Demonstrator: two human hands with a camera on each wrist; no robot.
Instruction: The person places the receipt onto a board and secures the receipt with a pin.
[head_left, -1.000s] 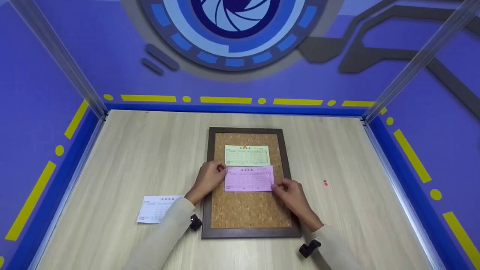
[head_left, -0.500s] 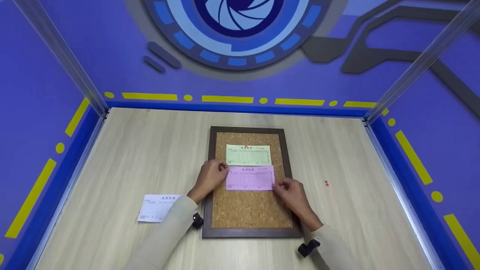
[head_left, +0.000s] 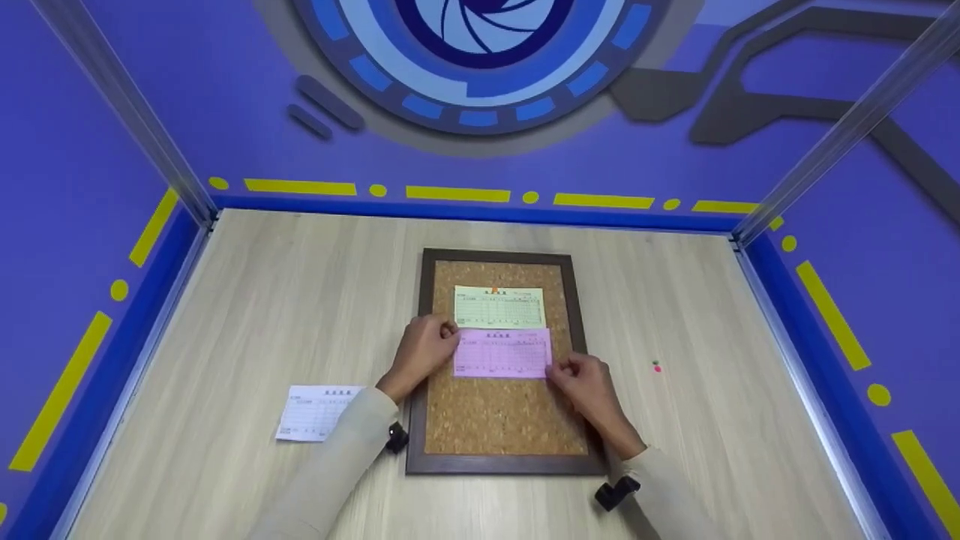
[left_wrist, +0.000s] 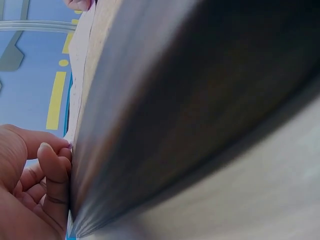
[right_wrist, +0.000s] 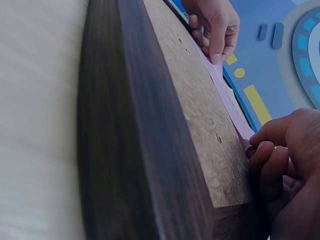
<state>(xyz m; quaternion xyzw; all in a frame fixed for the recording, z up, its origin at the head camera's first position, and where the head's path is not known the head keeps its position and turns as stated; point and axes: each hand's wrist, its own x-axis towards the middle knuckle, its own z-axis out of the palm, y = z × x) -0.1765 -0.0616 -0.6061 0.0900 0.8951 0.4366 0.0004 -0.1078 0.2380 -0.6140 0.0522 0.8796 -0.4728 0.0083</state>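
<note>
A pink printed form slip (head_left: 502,353) lies over the framed cork board (head_left: 504,420), just below a green slip (head_left: 499,309) fixed at its top by an orange pushpin (head_left: 494,289). My left hand (head_left: 424,350) pinches the pink slip's left edge near the upper corner. At the lower right corner, my right hand (head_left: 590,386) pinches it between thumb and finger. In the right wrist view, the pink slip (right_wrist: 227,95) stretches between both hands close over the cork. The left wrist view shows the left hand (left_wrist: 40,185) beside the dark frame.
A white form slip (head_left: 315,412) lies on the table to the left, partly under the left sleeve. Two tiny pieces, one pink (head_left: 658,369) and one dark green, sit right of the board. Blue panels (head_left: 480,169) wall the table's back and sides.
Both hands keep their pinch on the pink slip, which stays just below the green one. The head view has shifted slightly; little else differs.
</note>
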